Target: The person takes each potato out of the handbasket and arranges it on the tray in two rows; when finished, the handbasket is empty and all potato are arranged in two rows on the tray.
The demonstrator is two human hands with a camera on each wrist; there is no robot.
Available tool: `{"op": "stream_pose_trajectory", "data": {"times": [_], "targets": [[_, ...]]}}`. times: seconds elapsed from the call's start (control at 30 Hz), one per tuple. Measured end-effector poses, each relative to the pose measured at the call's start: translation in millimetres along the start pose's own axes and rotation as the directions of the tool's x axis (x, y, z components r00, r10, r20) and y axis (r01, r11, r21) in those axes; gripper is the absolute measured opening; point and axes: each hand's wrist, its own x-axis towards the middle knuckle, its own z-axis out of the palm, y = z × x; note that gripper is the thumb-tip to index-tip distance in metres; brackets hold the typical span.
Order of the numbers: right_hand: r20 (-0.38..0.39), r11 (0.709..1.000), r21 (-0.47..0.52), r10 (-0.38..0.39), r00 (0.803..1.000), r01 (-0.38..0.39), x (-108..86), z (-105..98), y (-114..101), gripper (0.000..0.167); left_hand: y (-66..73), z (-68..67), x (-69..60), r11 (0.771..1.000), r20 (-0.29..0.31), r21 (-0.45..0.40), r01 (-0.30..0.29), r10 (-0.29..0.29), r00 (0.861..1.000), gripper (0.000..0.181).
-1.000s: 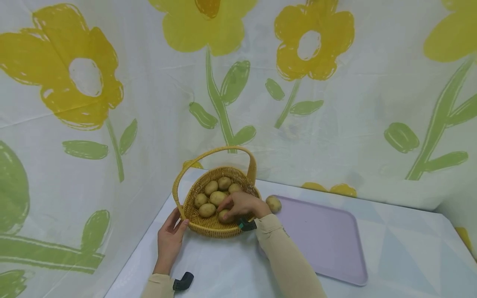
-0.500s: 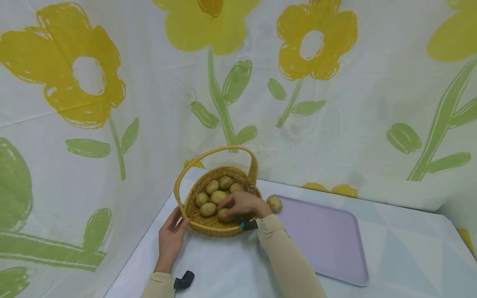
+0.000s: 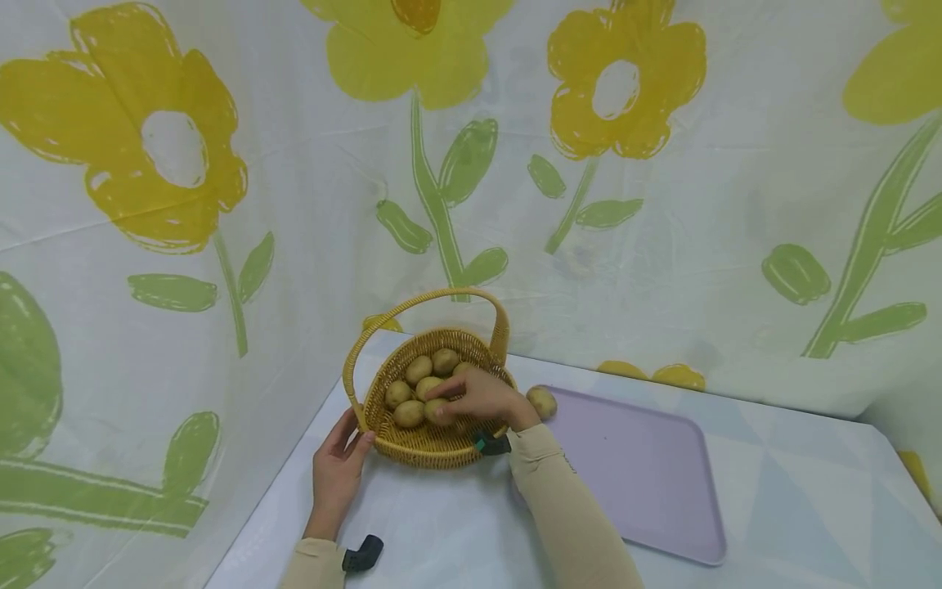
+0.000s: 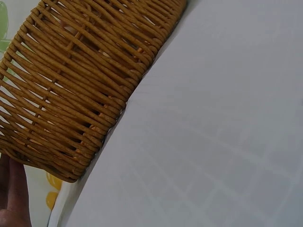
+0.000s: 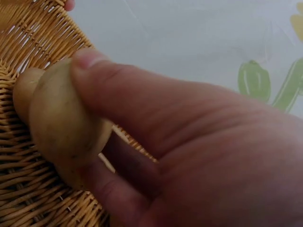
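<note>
A wicker basket (image 3: 423, 456) with a tall arched handle holds several potatoes (image 3: 409, 414). My left hand (image 3: 337, 474) grips its left end near the handle's base, thumb at the rim. In the left wrist view, fingers (image 4: 18, 189) touch the end of the woven wall (image 4: 71, 85). Inside the basket my right hand (image 3: 486, 397) pinches a potato (image 5: 64, 118) between thumb and fingers. Another potato (image 5: 26, 92) shows just behind it in the right wrist view. Part of the basket's right side is hidden by my right hand.
To the right lies a lilac tray (image 3: 633, 474) on the pale table (image 3: 809, 491). One potato (image 3: 541, 402) sits at the tray's back left corner, beside the basket. A flower-printed cloth (image 3: 662, 245) hangs behind and on the left.
My right hand has shifted the pinched potato slightly up and back, close against the other potatoes. The left hand and the basket stay about where they were.
</note>
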Motion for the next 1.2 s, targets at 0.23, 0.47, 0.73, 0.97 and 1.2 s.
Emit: {"op": "stream_pose_trajectory", "data": {"times": [0.23, 0.47, 0.73, 0.97, 1.2], "targets": [[-0.077, 1.0, 0.026, 0.003, 0.997, -0.001, -1.3, -1, 0, 0.033, 0.5, -0.1, -0.1, 1.0, 0.006, 0.016, 0.021, -0.021, 1.0, 0.063], [-0.118, 0.998, 0.06, 0.031, 0.992, -0.024, -4.8, -2, -4, 0.034, -0.4, -0.2, 0.0, 1.0, 0.007, 0.003, 0.021, -0.021, 1.0, 0.063], [-0.146, 0.989, 0.145, 0.048, 0.988, -0.027, -8.5, -5, -9, 0.035, 0.6, -0.4, 0.4, 1.0, 0.011, 0.015, -0.007, 0.007, 1.0, 0.063], [-0.155, 0.981, 0.191, 0.05, 0.987, -0.02, -12.5, -11, -17, 0.036, 0.7, -0.3, 0.0, 1.0, 0.007, 0.021, -0.014, 0.014, 1.0, 0.061], [-0.191, 0.983, 0.185, 0.025, 0.981, 0.011, -19.1, -18, -23, 0.034, -2.5, 0.6, 0.8, 0.999, 0.0, 0.026, -0.02, 0.02, 1.0, 0.061]]}}
